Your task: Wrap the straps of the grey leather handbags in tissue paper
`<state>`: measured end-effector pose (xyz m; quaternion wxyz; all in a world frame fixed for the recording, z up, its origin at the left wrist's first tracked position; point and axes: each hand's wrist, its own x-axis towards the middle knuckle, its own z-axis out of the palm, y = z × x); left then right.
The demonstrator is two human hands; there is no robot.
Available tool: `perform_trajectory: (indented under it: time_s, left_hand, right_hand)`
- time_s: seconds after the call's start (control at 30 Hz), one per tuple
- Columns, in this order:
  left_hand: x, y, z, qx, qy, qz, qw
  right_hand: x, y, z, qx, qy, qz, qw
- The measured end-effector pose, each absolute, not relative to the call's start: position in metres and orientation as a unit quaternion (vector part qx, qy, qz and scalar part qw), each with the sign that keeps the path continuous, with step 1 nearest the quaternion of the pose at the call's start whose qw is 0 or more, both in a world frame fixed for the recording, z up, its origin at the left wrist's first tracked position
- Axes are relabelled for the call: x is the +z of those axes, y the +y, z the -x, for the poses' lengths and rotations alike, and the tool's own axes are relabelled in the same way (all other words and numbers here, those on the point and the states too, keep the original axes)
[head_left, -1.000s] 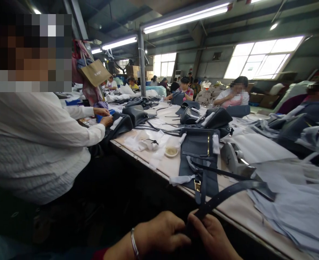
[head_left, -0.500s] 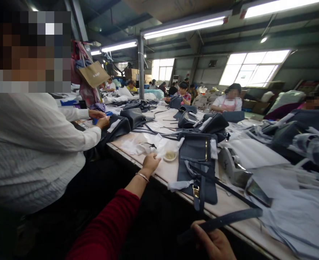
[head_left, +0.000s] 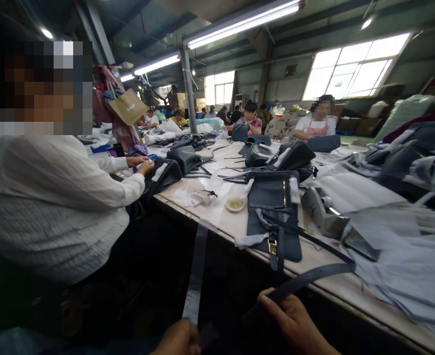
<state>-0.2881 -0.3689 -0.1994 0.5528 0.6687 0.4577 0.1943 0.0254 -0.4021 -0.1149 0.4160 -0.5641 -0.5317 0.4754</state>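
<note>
My left hand (head_left: 180,337), low in the view, is closed on a thin translucent strip of wrapping (head_left: 195,276). The strip runs from the table edge down to my fingers. Farther right, my right hand (head_left: 294,315) pinches a dark blue-grey strap (head_left: 313,276) near its end. That strap bends round at the right and leads back to a dark blue-grey bag (head_left: 272,197), which lies flat on the table with a gold zip and a gold buckle (head_left: 272,246). White wrapping covers parts of the bag's straps. A small round dish (head_left: 235,204) sits left of the bag.
A co-worker in a white top (head_left: 65,197) works close on my left, hands at another dark bag (head_left: 165,172). A metal tape dispenser (head_left: 322,209) stands right of my bag. White sheets (head_left: 398,266) and more bags lie around. The table edge (head_left: 217,231) runs diagonally before me.
My left hand has drawn back from the tabletop near the dish to the bottom of the view, bringing the translucent strip over the edge. My right hand still holds the strap.
</note>
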Motion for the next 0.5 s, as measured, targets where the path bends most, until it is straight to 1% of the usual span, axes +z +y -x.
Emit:
perform_trajectory:
  time_s: [0.07,0.17,0.2,0.27,0.37,0.43,0.5]
  left_hand:
    - [-0.175,-0.362,0.274,0.178,0.502,-0.651,0.54]
    - [-0.126,-0.345,0.233,0.32,0.448,-0.558,0.621]
    - [-0.112,-0.34,0.218,0.349,0.421,-0.541,0.639]
    - [-0.093,-0.334,0.188,0.37,0.38,-0.536,0.658]
    - [-0.084,-0.333,0.156,0.363,0.342,-0.559,0.662]
    - [-0.084,-0.333,0.146,0.351,0.331,-0.586,0.651]
    - [-0.083,-0.331,0.142,0.332,0.33,-0.616,0.634]
  right_hand:
    - [-0.109,-0.403,-0.026,0.49,-0.544,0.541,0.413]
    - [-0.092,-0.405,-0.026,0.503,-0.559,0.508,0.42]
    - [-0.086,-0.406,-0.026,0.505,-0.563,0.501,0.422]
    - [-0.076,-0.408,-0.027,0.512,-0.565,0.49,0.422]
    - [-0.071,-0.41,-0.028,0.517,-0.542,0.491,0.445]
    - [-0.075,-0.411,-0.031,0.502,-0.525,0.502,0.47]
    - [-0.081,-0.412,-0.034,0.483,-0.525,0.514,0.477]
